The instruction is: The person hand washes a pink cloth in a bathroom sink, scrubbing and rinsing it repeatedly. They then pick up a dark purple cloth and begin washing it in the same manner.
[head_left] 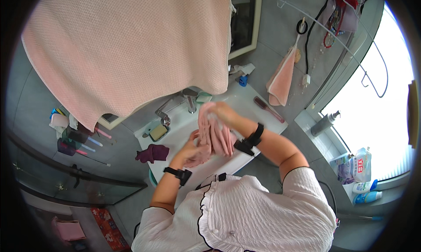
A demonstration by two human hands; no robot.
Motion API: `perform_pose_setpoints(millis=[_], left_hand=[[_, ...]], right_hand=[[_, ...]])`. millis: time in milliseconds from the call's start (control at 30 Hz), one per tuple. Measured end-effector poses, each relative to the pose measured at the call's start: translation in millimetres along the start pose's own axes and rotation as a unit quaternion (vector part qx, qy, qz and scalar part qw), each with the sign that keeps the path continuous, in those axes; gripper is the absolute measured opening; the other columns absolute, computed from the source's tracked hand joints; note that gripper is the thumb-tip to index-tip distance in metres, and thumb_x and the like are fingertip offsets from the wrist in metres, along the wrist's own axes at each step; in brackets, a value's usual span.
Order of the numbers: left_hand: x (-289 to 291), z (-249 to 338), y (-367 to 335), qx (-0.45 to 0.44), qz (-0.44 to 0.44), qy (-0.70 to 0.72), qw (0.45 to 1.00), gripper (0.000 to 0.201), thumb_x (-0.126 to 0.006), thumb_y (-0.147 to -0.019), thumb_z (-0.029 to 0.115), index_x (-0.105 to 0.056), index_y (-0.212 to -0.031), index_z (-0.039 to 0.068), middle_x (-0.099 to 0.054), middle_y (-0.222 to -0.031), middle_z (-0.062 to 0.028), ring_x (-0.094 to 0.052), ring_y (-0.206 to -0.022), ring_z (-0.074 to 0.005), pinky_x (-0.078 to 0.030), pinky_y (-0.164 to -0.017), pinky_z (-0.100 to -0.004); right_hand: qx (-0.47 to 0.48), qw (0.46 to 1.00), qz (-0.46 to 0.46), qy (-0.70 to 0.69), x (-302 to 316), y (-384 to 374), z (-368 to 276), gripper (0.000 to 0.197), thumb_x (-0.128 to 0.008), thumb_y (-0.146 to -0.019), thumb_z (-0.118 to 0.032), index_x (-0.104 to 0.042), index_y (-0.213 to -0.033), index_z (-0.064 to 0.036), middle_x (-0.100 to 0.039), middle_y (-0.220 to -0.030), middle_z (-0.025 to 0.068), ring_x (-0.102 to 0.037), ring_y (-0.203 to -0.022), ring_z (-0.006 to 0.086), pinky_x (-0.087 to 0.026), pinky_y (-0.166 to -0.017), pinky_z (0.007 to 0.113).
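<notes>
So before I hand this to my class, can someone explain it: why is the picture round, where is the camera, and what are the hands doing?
The camera sits on a person's head and looks down through a very wide lens, which bends the picture round. Both bare hands work over a white sink. The left hand grips the lower end of a wet pink cloth; the right hand holds its top. Each wrist wears a black band. A tap, a yellow sponge and a dark purple cloth lie nearby. A large pink towel hangs above.
</notes>
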State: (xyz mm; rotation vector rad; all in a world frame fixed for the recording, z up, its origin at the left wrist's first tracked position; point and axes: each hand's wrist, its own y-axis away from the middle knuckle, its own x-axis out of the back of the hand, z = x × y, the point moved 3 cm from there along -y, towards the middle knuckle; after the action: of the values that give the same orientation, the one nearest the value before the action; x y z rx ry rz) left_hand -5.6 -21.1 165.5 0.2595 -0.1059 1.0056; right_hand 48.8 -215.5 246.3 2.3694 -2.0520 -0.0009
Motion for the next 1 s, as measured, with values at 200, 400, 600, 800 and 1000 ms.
perform_pose_setpoints(millis=[200,400,600,800,1000], left_hand=[[5,-91,-26,-0.065,0.055,0.145,0.986,0.039,-0.07,-0.079,0.015,-0.057,-0.111,-0.003,-0.063,-0.104,-0.0088,-0.059,-0.094,-0.0147,-0.048,-0.083,-0.0295],[20,-49,-15,-0.002,0.131,0.344,0.93,0.035,-0.061,-0.087,0.014,-0.052,-0.116,-0.004,-0.061,-0.111,-0.0125,-0.059,-0.103,-0.0206,-0.047,-0.089,-0.0339],[-3,-75,-31,0.058,0.086,0.524,0.845,0.042,-0.052,-0.092,0.031,-0.052,-0.121,-0.001,-0.058,-0.119,-0.0121,-0.055,-0.109,-0.0226,-0.044,-0.094,-0.0369],[-7,-139,-38,0.217,0.085,0.557,0.797,0.039,-0.052,-0.089,0.035,-0.052,-0.121,0.013,-0.054,-0.12,-0.0042,-0.051,-0.112,-0.0213,-0.042,-0.094,-0.0371],[-33,-120,-62,0.194,0.131,0.587,0.775,0.043,-0.058,-0.081,0.04,-0.056,-0.116,0.016,-0.059,-0.104,-0.0038,-0.056,-0.095,-0.0198,-0.048,-0.075,-0.0411]], right_hand=[[-0.121,0.98,-0.073,-0.143,-1,24,10,0.047,-0.061,-0.077,-0.017,-0.052,-0.114,0.0105,-0.055,-0.114,0.0202,-0.056,-0.096,0.025,-0.044,-0.087,0.035],[-0.17,0.982,-0.059,-0.062,17,17,133,0.057,-0.068,-0.074,-0.02,-0.05,-0.122,0.0056,-0.055,-0.119,0.0172,-0.057,-0.099,0.0223,-0.044,-0.087,0.035],[-0.149,0.954,-0.259,0.027,6,-5,203,0.048,-0.067,-0.073,-0.02,-0.056,-0.118,-0.0056,-0.057,-0.117,0.0186,-0.056,-0.103,0.0245,-0.042,-0.09,0.037],[0.066,0.898,-0.118,0.419,-127,42,134,0.042,-0.045,-0.09,-0.042,-0.062,-0.113,-0.0109,-0.062,-0.104,0.024,-0.062,-0.082,0.0339,-0.048,-0.077,0.047],[-0.125,0.908,0.104,0.386,-97,3,135,0.043,-0.056,-0.077,-0.023,-0.052,-0.116,-0.0051,-0.056,-0.109,0.0245,-0.054,-0.103,0.0401,-0.046,-0.084,0.046]])
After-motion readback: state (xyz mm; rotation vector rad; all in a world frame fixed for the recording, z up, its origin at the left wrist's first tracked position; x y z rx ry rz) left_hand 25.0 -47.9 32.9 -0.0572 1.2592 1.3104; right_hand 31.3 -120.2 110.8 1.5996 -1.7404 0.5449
